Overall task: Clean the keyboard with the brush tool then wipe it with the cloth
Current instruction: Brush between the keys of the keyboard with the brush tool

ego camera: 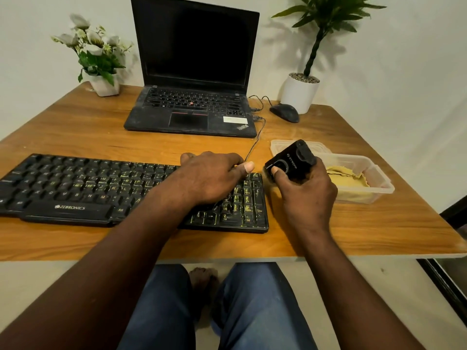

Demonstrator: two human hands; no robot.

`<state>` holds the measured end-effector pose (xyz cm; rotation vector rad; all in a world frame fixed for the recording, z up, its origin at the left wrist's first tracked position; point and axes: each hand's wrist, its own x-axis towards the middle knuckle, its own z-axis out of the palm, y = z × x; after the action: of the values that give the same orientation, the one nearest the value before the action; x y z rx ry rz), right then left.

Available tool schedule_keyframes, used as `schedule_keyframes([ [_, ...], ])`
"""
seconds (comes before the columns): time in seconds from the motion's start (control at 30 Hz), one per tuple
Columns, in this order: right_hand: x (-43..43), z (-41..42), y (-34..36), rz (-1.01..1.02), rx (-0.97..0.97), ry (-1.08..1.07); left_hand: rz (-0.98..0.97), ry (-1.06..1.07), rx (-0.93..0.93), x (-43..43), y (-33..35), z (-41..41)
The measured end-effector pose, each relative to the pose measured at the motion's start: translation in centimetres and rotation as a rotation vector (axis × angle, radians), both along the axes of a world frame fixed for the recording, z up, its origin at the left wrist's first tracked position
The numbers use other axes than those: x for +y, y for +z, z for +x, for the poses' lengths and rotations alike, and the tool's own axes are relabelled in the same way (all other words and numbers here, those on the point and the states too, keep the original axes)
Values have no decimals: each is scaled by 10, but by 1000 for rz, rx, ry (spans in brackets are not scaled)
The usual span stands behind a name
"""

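Denim knees (pixel 255 304) — boxy black brush tool (pixel 290 159).

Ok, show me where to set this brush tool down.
The wooden tabletop is bare between the black wired keyboard and the black laptop, and near the front right corner. Crowded around the clear plastic tub and black mouse.

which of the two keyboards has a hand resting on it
The Zebronics keyboard at the front, under the left hand; the laptop's own keyboard is untouched.

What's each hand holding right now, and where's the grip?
Right hand grips the brush tool round its body, thumb on its face. Left hand only rests on the keyboard.
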<state>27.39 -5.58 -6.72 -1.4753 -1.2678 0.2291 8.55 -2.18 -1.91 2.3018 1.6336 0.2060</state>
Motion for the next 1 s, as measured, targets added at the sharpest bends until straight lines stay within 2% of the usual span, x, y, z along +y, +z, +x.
schedule_keyframes([
  [0.1,4,-6,2,-28,-6,44,3,-1,11,-1,-1,0],
  [0.53,17,-12,4,-6,-2,-12,34,-18,26,-4,-1,-7],
  [0.63,20,-14,3,-31,-26,-9,143,27,-50,-15,5,-30],
  [0.8,23,-15,6,-9,40,-6,447,161,-177,-57,-10,-85],
  [0.9,22,-20,6,-35,-30,7,502,160,-106,-84,-30,-105],
  [1.0,20,-21,8,24,-87,-38,494,185,-92,-95,-42,-123],
])
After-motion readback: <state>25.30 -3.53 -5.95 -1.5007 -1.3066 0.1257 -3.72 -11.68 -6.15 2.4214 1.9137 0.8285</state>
